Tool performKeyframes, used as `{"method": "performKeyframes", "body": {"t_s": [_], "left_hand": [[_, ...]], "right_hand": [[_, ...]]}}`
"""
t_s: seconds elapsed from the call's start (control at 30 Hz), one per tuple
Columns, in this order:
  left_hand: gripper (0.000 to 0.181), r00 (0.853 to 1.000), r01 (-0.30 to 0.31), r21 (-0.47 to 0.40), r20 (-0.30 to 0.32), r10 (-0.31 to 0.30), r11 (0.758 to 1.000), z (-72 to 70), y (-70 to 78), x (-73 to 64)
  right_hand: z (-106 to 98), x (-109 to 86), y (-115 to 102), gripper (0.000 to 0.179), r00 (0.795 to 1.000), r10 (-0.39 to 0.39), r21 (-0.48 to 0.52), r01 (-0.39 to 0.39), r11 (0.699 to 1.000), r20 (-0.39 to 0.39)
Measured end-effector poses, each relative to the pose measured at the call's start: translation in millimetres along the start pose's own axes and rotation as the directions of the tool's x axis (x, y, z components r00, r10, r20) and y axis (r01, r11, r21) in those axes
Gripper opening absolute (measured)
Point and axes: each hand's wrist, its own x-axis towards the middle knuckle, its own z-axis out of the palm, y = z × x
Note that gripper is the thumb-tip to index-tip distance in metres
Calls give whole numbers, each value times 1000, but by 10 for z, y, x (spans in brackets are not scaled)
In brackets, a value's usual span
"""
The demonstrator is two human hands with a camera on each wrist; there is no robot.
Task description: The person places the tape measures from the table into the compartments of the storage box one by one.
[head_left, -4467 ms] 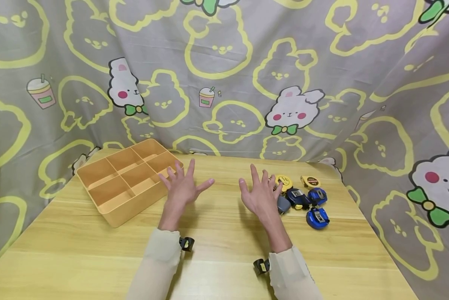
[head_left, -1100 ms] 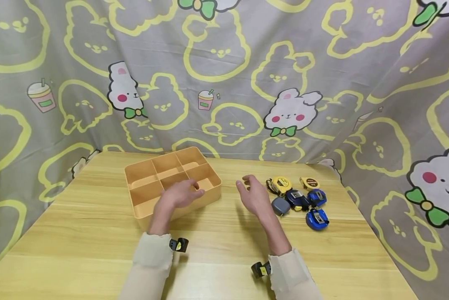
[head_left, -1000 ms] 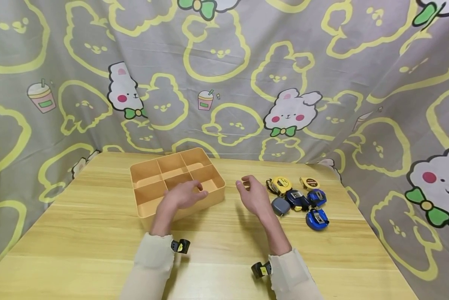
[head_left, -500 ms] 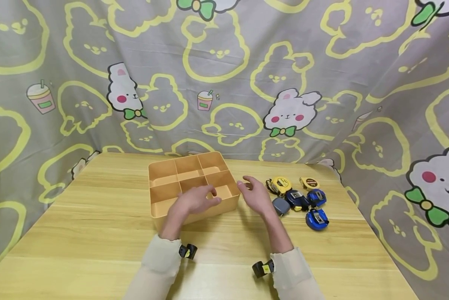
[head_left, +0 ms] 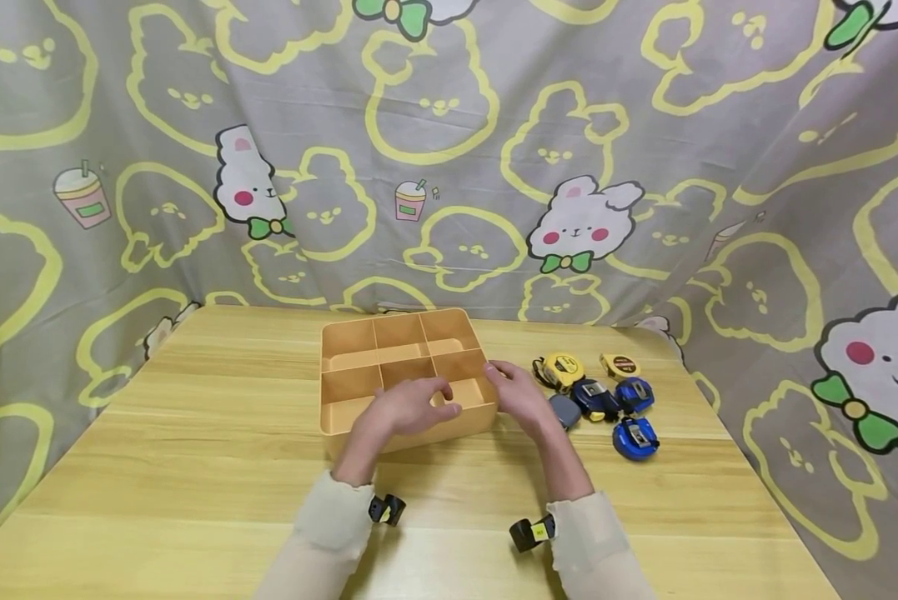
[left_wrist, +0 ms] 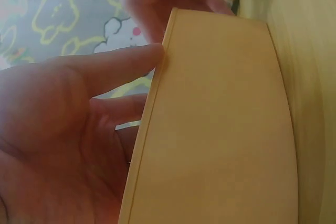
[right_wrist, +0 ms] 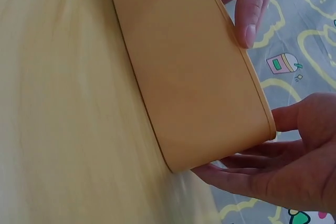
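Observation:
An orange-tan divided storage box (head_left: 473,420) with several compartments sits on the table in the head view, nothing inside the visible compartments. My left hand (head_left: 409,406) grips its front wall, with the thumb (left_wrist: 131,60) at the rim and the other fingers reaching over into the compartments. At the right end, my right hand (head_left: 522,398) holds the side wall near the front corner. In the right wrist view its thumb (right_wrist: 287,118) is at the rim and its fingers (right_wrist: 231,176) lie along the outside. Fingertips inside the box are partly hidden.
Right of the box lie several tape measures: yellow (head_left: 564,369), small yellow (head_left: 619,365), dark blue (head_left: 593,397), grey (head_left: 564,410) and blue ones (head_left: 635,438). A patterned curtain (head_left: 449,167) hangs behind and beside the wooden table (head_left: 193,467).
Both hands were spread above the table at first. My left hand took the box's front wall and drew the box rightward. My right hand has just met its right end.

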Motion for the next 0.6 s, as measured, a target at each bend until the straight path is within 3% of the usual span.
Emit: {"method": "performKeyframes", "body": {"t_s": [0.6], "left_hand": [[37, 1000, -11, -24, -16, 10, 1000, 21, -19, 27]], "right_hand": [[-26, 17, 20, 50, 1000, 15, -3, -15, 1000, 1]]}}
